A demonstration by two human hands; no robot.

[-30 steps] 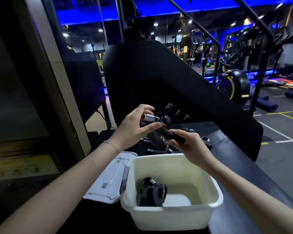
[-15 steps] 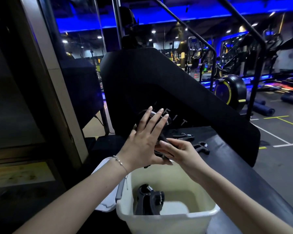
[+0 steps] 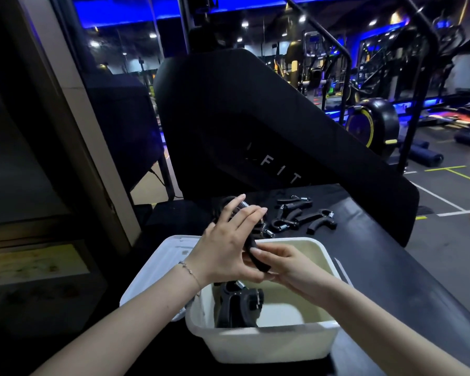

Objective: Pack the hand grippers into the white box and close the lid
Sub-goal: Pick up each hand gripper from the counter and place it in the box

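1. The left hand (image 3: 228, 248) is above the far left corner of the white box (image 3: 277, 346), fingers extended and laid flat against a black hand gripper (image 3: 251, 245); it presses the gripper rather than wrapping it.
2. The right hand (image 3: 288, 263) pinches the lower handle of the same gripper between thumb and fingertips, just over the box opening.
3. The gripper's metal spring (image 3: 243, 205) shows beyond the left fingers.
4. One packed hand gripper (image 3: 238, 308) stands inside the box against its left wall.
5. The box is open. Its lid (image 3: 158, 270) lies flat on the black table (image 3: 391, 256), touching the box's left side.
6. Several loose hand grippers (image 3: 301, 215) lie on the table beyond the box, near each other.
7. A thin bracelet (image 3: 189, 271) circles the left wrist.
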